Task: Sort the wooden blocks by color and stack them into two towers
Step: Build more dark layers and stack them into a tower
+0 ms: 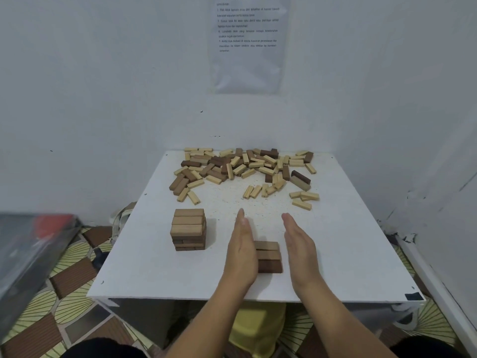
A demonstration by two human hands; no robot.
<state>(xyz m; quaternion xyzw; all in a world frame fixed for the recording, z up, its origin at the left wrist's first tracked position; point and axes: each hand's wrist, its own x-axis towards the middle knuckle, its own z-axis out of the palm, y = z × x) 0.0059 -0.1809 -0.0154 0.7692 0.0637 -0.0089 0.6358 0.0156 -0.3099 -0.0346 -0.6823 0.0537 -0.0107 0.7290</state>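
Observation:
A low layer of three brown blocks (268,257) lies side by side near the front of the white table (144,254). My left hand (241,250) stands flat, fingers straight, against the layer's left side. My right hand (299,246) is flat and upright just right of the layer, with a small gap. A short tower (188,229) stands to the left, with light brown blocks on top and darker ones below. A scattered heap of pale and dark blocks (245,166) covers the far part of the table.
The table sits in a corner of white walls, with a printed sheet (247,42) on the wall behind. A patterned floor mat (64,293) and a dark plastic-covered object (28,254) lie to the left. A few pale blocks (303,198) rest apart at the right.

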